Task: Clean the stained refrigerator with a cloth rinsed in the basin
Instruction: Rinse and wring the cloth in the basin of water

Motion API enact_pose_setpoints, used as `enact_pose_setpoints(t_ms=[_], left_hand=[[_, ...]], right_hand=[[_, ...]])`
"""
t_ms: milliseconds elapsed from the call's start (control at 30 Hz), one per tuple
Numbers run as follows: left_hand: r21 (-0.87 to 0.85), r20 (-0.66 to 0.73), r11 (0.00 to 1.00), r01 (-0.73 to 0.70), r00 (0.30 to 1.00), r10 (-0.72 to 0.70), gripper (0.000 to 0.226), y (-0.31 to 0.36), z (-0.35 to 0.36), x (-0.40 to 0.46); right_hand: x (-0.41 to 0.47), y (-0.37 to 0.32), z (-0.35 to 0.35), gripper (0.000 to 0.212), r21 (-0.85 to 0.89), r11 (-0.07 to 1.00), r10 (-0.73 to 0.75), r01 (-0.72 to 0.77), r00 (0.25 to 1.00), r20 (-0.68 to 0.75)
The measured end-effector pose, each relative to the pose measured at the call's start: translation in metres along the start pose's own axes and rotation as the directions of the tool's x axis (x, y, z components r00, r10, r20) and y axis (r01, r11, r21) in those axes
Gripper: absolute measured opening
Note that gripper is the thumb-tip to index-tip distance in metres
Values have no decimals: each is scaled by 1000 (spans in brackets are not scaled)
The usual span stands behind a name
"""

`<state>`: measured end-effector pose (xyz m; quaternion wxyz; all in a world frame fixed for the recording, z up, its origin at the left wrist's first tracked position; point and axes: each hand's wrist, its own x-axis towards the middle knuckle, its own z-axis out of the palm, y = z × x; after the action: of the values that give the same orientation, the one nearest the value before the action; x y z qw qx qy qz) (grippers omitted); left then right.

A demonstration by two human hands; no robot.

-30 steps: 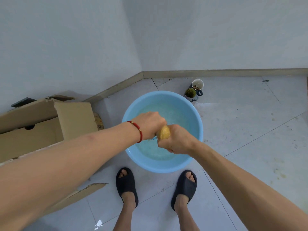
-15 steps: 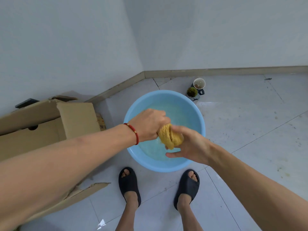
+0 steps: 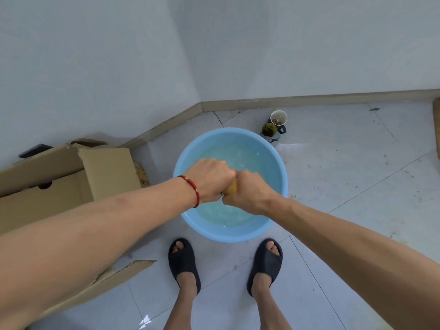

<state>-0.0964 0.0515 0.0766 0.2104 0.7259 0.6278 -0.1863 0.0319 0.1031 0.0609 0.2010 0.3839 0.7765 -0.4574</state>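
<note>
The yellow cloth [image 3: 231,189] is showing only as a small wad squeezed between two fists, held above the water in the light blue plastic basin [image 3: 281,177]. The left hand [image 3: 210,178], at the cloth's 9 o'clock, is clenching one end of it with fingers curled under; the right hand [image 3: 247,192], at its 3 o'clock, is clenching the other end, and the knuckles of both hands are touching. A red cord bracelet [image 3: 193,190] is circling the left wrist.

The basin is sitting on the pale tiled floor [image 3: 345,177]. At its 6 o'clock the person's feet are standing in black slide sandals [image 3: 183,260], just beside the rim. At the basin's 1 o'clock, near the skirting, two mugs [image 3: 273,126] are standing touching each other, one holding something green, the other something brown. At the basin's 9 o'clock an open cardboard box [image 3: 71,177] is lying against the white wall [image 3: 95,67].
</note>
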Motion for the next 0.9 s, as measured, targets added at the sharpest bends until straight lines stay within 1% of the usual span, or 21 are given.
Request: enact_pose_setpoints(t_ms=[67,133,233,333,400,500,567,667,700,733,833,900], left_hand=[[-86,-5,991,101,995,-102,17,7,3,2],[-216,39,952,217,976,-214,10,13,7,3],[-410,79,857,311,949,-307,24,20,20,6],[-571,106,726,383,912,-397,21,27,26,7],[-627,113,671,396,898,-425,21,32,25,6],[-653,129,634,414,886,-446,21,40,19,2],[-683,160,579,445,865,-476,19,44,17,1],[-717,195,520,464,850,-490,18,47,14,0],[-737,211,484,473,840,-500,19,48,11,-1],[-761,239,427,488,824,-514,20,48,8,-3],[-834,354,197,515,773,-526,22,49,-1,-12],[-855,402,89,512,760,-510,18,49,-9,-18]], right_hand=[[4,5,1,13,-119,992,-51,44,997,-57],[8,11,2,20,-223,971,-108,87,991,-81],[12,17,1,23,-382,913,-205,145,971,-120],[15,23,1,26,-555,806,-340,207,929,-148],[17,26,1,28,-620,746,-420,244,894,-154],[16,31,-1,34,-691,662,-518,290,844,-141],[12,30,-3,41,-714,643,-500,277,858,-117],[12,29,-7,47,-711,635,-534,302,837,-121],[10,27,-10,48,-704,639,-531,310,840,-113],[8,24,-12,49,-700,643,-531,312,839,-114],[4,18,-19,56,-703,622,-572,345,813,-107],[-2,12,-25,59,-705,606,-603,370,791,-104]])
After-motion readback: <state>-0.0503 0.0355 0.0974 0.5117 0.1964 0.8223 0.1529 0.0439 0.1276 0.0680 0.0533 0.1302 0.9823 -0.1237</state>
